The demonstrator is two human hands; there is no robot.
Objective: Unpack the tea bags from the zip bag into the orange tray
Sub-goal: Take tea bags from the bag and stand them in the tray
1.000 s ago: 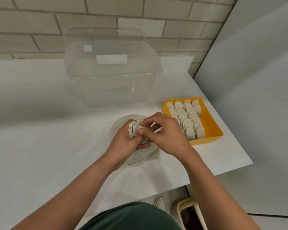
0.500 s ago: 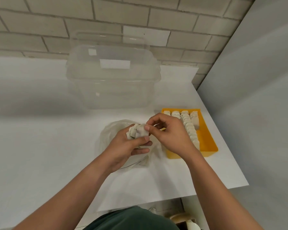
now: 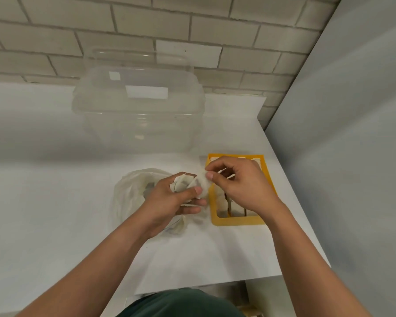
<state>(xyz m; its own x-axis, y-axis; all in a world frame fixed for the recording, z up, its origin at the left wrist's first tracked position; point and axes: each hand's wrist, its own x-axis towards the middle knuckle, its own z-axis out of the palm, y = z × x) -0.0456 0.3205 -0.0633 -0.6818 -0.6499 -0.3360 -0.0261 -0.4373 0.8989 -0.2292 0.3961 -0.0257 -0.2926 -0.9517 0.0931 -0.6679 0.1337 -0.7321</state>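
Note:
My left hand (image 3: 169,200) grips a bunch of white tea bags (image 3: 181,183) just above the crumpled clear zip bag (image 3: 130,193) on the white table. One tea bag (image 3: 202,179) at the right end of the bunch is pinched between thumb and forefinger of my right hand (image 3: 240,186). That hand hovers over the orange tray (image 3: 236,219), whose rows of tea bags it mostly hides.
A large clear plastic tub (image 3: 137,110) with a lid stands behind, against the brick wall. A grey panel (image 3: 341,133) borders the table on the right. The table's front edge (image 3: 238,280) is close below the tray.
My right hand has pulled one tea bag rightwards off the bunch, toward the tray. The view has tilted, so the tray now lies under my right hand.

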